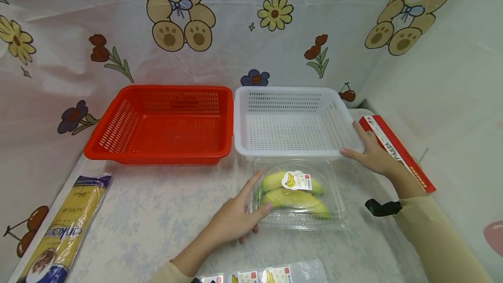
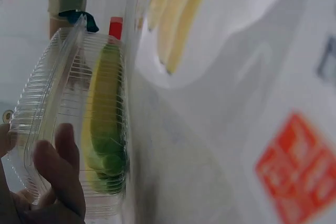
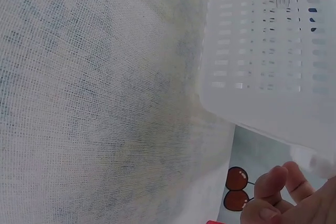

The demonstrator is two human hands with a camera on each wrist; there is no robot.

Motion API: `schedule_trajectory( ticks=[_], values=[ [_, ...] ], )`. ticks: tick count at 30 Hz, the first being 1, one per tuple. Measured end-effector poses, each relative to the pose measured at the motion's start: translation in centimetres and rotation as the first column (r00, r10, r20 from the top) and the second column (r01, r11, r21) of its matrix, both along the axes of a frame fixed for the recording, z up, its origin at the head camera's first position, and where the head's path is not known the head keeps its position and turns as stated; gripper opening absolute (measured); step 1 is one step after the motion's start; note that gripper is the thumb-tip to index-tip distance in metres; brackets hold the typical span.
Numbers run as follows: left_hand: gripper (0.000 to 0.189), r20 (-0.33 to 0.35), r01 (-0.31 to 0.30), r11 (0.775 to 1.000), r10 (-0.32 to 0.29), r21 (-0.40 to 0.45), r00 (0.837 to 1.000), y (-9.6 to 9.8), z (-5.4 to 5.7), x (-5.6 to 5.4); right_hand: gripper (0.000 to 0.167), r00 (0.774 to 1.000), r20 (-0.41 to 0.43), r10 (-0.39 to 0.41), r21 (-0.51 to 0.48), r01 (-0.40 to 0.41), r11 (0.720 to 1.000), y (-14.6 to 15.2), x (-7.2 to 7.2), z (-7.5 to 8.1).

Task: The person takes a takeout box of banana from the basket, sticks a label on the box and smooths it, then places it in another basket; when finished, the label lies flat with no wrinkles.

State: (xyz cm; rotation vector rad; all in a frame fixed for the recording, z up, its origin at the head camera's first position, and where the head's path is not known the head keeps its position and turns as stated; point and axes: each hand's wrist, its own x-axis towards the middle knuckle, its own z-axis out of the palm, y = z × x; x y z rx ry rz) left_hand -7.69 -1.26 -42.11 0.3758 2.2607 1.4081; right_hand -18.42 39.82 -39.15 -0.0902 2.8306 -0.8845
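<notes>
A clear plastic clamshell box [image 1: 338,187] of greenish-yellow bananas [image 1: 294,198] lies in front of the white basket [image 1: 251,145]; a banana label [image 1: 302,181] shows on its lid. My left hand [image 1: 235,215] is at the box's left end, index finger and thumb spread over its edge, the other fingers loosely bent. The left wrist view shows these fingers [image 2: 63,177] beside the box [image 2: 39,108]. My right hand [image 1: 373,152] holds the basket's front right corner, thumb on the front rim and fingers along the right side. In the right wrist view, bent fingers [image 3: 273,198] show below the basket [image 3: 247,98].
A red basket [image 1: 157,156] stands left of the white one. A yellow bag of pasta [image 1: 59,230] lies at the left, and a red pasta box [image 1: 401,154] at the right. A sheet of banana labels [image 1: 306,272] lies at the near edge. Printed cloth [image 1: 235,34] hangs behind.
</notes>
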Motion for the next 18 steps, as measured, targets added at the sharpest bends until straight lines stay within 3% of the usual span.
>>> schedule_trajectory(
  ticks=[7,18],
  values=[
    [0.076,0.063,-0.007,0.993,0.0,0.116,0.998,-0.4,-0.1,0.4,0.111,0.999,0.045,0.006,-0.077,-0.002,0.997,0.2,0.0,-0.1],
    [0.07,0.044,-0.038,0.997,0.035,0.07,0.998,-2.5,0.3,2.3,0.109,0.997,0.078,-0.009,-0.096,0.017,0.995,0.4,-0.2,-0.4]
  ],
)
